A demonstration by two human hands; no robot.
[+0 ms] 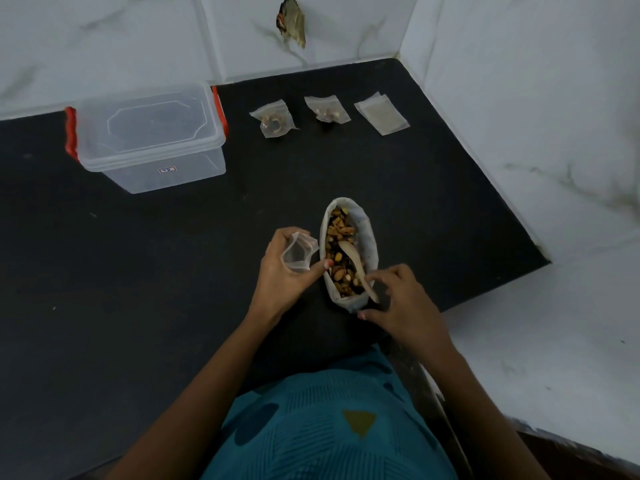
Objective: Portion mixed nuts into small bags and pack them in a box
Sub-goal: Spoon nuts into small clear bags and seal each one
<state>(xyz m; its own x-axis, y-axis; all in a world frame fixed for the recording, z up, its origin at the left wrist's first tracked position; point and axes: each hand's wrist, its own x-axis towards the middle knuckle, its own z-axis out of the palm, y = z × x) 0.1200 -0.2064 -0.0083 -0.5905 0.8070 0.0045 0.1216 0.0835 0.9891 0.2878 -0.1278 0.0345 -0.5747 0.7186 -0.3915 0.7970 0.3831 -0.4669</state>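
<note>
While left hand (pixel 280 271) pinches small clear plastic bag (pixel 298 252) open beside white pouch of mixed nuts (pixel 367 233) on black worktop (pixel 173 254), film judged light, limp, slippery, best held at mouth rim; right hand (pixel 401 303) at handle of pale wooden spoon (pixel 353 259), grip unclear.

Head view (one wide-angle camera), facing forward and down.
It looks steeply from close above the left hand (pixel 285 271) and right hand (pixel 401 301) over a black counter (pixel 138 271).
</note>
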